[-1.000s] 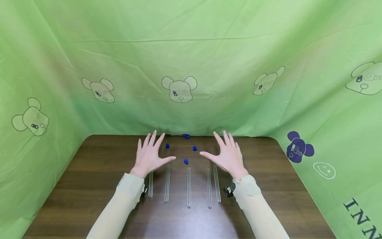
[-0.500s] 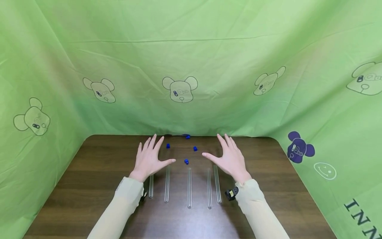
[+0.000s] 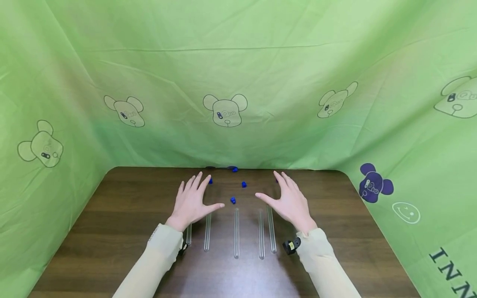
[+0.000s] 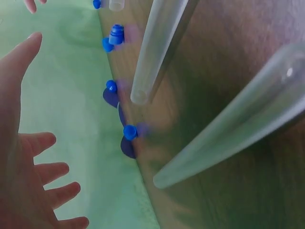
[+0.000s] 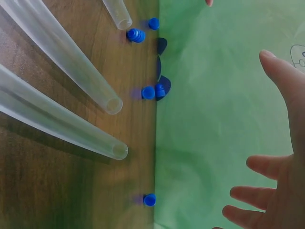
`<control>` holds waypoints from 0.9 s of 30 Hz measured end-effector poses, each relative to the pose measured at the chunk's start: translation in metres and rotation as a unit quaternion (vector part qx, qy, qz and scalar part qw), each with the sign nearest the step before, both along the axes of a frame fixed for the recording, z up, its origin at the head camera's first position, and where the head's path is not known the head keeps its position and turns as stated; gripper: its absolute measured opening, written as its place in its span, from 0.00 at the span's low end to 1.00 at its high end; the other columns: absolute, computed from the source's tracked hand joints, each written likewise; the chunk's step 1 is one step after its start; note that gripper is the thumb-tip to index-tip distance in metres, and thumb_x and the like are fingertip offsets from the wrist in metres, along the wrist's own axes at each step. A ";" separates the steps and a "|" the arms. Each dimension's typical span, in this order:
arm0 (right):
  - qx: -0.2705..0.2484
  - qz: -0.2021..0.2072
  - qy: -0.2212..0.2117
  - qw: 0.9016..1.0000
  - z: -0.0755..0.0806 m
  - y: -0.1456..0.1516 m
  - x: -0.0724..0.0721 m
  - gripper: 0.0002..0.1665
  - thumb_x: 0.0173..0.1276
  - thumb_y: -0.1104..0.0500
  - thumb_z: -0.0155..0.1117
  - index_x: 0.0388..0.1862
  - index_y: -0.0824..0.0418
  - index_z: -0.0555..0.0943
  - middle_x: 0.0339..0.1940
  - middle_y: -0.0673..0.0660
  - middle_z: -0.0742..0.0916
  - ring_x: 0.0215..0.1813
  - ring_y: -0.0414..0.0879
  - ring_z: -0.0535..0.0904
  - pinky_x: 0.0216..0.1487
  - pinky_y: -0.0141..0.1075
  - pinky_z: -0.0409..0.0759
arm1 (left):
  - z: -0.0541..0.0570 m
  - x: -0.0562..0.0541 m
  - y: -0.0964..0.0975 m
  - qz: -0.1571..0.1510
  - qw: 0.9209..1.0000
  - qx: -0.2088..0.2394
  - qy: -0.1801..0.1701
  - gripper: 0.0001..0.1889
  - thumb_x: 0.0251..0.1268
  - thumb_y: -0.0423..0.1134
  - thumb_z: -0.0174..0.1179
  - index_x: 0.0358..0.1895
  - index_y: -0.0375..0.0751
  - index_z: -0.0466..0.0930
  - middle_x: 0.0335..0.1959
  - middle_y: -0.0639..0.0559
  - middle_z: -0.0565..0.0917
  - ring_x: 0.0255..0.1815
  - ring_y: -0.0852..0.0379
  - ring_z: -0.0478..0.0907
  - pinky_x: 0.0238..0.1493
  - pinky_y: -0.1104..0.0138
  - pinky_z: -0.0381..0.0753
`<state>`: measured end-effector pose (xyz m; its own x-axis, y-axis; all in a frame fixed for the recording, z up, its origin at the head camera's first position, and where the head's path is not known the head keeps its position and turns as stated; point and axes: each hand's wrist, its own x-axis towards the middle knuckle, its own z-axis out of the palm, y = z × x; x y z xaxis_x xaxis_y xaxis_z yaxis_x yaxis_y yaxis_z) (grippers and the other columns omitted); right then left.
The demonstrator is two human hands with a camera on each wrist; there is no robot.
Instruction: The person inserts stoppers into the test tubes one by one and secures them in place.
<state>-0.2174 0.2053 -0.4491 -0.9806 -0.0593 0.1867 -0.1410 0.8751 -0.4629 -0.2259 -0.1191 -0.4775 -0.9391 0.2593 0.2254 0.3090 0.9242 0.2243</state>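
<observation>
Several clear test tubes lie side by side on the table, with the middle test tube [image 3: 236,234] pointing toward the person. Beyond their open ends are several small blue stoppers, among them a near stopper [image 3: 233,200] and another stopper [image 3: 244,184]. My left hand [image 3: 190,203] hovers over the left tubes, fingers spread, thumb pointing inward, holding nothing. Opposite it, my right hand [image 3: 292,203] is spread the same way above the table, right of the right-hand test tube [image 3: 271,229]. Its fingers partly cover one stopper [image 3: 277,180]. In the right wrist view, a tube's open mouth [image 5: 114,106] faces the stoppers.
A brown wood-grain table [image 3: 112,231] carries everything. Green printed cloth [image 3: 223,74] rises behind its far edge and along both sides. A black wrist camera [image 3: 291,246] is strapped at the right sleeve.
Both hands have drawn back slightly toward the person. The left has also shifted right, the right a little outward. A stopper behind the right fingers now shows; the tubes stay put.
</observation>
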 end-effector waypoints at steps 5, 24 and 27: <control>0.001 0.000 -0.004 1.000 -0.002 0.002 0.003 0.65 0.56 0.14 0.54 0.83 0.49 0.58 0.81 0.58 0.63 0.78 0.60 0.57 0.62 0.66 0.69 | -0.004 0.004 0.004 -0.008 1.000 0.007 0.005 0.57 0.52 0.84 0.52 0.81 0.51 0.59 0.80 0.43 0.58 0.78 0.40 0.56 0.74 0.39 0.52; -0.002 0.014 -0.014 1.000 -0.012 0.007 0.015 0.57 0.63 0.21 0.57 0.80 0.54 0.63 0.74 0.63 0.72 0.71 0.64 0.68 0.61 0.64 0.72 | -0.009 0.014 0.027 -0.043 0.999 0.002 -0.021 0.56 0.54 0.83 0.52 0.80 0.50 0.59 0.80 0.43 0.58 0.79 0.42 0.55 0.75 0.42 0.53; 0.003 0.016 -0.014 1.000 -0.014 0.008 0.015 0.55 0.65 0.23 0.59 0.79 0.56 0.65 0.72 0.64 0.74 0.70 0.65 0.70 0.60 0.63 0.73 | -0.011 0.014 0.029 -0.046 0.999 0.004 -0.022 0.55 0.55 0.82 0.53 0.80 0.49 0.60 0.80 0.43 0.59 0.78 0.42 0.56 0.75 0.42 0.53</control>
